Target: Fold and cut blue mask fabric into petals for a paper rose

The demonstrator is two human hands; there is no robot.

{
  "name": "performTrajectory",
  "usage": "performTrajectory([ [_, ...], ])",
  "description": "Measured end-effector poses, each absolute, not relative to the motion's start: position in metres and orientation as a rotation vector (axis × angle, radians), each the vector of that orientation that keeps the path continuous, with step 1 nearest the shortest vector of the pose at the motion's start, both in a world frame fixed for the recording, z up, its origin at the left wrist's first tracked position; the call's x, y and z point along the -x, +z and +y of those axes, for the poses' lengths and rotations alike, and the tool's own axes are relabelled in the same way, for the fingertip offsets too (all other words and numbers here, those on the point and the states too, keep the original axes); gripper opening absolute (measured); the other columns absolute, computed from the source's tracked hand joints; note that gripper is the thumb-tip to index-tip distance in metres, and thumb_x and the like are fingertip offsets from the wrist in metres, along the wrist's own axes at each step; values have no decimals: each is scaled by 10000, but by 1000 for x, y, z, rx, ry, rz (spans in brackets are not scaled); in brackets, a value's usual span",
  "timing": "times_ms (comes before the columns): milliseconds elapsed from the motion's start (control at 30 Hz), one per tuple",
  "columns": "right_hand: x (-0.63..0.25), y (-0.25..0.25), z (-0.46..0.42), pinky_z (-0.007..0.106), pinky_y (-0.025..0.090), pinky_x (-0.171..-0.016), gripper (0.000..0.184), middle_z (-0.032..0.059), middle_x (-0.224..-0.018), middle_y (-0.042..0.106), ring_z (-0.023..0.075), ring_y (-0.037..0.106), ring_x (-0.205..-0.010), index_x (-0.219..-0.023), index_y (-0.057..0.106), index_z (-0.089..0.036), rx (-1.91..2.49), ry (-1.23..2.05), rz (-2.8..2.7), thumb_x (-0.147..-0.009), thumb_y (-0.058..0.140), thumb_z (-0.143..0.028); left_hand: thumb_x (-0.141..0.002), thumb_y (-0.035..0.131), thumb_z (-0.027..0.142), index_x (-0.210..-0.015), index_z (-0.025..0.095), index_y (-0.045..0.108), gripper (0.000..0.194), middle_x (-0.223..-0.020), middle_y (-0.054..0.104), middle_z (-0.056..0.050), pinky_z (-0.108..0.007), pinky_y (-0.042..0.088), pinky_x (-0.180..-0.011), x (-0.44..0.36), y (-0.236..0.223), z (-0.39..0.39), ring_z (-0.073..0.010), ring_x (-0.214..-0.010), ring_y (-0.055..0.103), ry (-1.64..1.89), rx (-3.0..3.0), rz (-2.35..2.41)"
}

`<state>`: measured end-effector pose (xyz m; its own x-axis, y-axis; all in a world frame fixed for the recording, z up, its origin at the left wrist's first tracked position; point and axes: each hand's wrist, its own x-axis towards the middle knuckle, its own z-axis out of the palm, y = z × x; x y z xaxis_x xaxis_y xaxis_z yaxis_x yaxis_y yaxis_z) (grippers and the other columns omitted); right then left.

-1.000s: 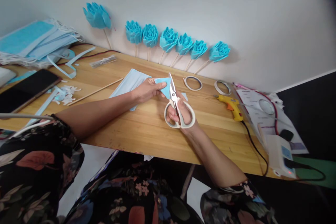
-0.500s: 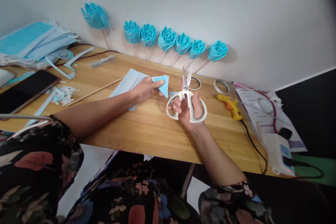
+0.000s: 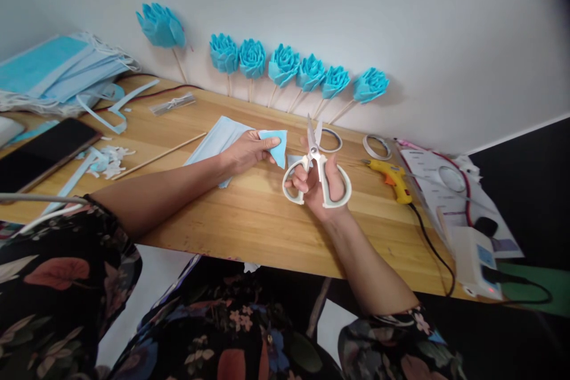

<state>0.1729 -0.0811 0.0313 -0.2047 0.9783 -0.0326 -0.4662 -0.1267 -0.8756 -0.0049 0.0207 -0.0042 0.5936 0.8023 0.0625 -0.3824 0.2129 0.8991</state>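
Between thumb and fingers, my left hand (image 3: 249,151) pinches a small cut piece of blue mask fabric (image 3: 278,154). My right hand (image 3: 318,190) has its fingers through the white handles of a pair of scissors (image 3: 314,151). The blades are slightly parted and point toward the wall, just right of the fabric and apart from it. Under and behind my left hand lies a pale blue face mask (image 3: 218,136), flat on the table and partly covered. A small pale scrap (image 3: 294,160) shows between my two hands.
Several blue fabric flowers (image 3: 284,65) on sticks lean against the wall. Left are a mask stack (image 3: 57,71), a phone (image 3: 48,151), white scraps (image 3: 113,160) and a wooden stick (image 3: 160,155). Right are tape rolls (image 3: 377,146), a yellow glue gun (image 3: 392,179) and a power strip (image 3: 474,261).
The blue fabric piece has tilted slightly in my left hand, so its outline looks different. The scissors have shifted very slightly; both hands keep their holds.
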Motion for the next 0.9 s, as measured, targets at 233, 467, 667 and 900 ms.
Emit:
performTrajectory([
  [233,-173,34,-82,356,579,-640,655,-55,-657,502,110,411,-514,-1333,609,-288,824,1607,-945,-896,479,-760,-728,869,460,-732,121,699,379,-684,705,-31,-236,541,-626,5,-4,20,-103,-612,642,871,-1049,490],
  [467,-173,32,-82,340,558,-604,654,-55,-645,500,112,410,-510,-1309,624,-288,825,1618,-946,-891,477,-769,-725,870,466,-702,112,684,401,-653,687,-31,-229,523,-607,5,-1,18,-109,-609,638,868,-1052,490],
  [667,-173,31,-82,327,531,-581,631,-57,-640,493,116,404,-509,-1314,615,-294,783,1646,-937,-898,488,-752,-769,848,429,-705,114,682,362,-659,681,-22,-225,520,-605,4,-1,19,-100,-605,633,875,-1047,470],
  [900,-171,32,-82,318,507,-560,633,-60,-632,489,111,383,-498,-1310,616,-297,803,1648,-937,-882,511,-753,-799,829,407,-740,119,697,322,-689,688,-15,-233,540,-634,3,-4,20,-91,-609,629,896,-1007,471],
])
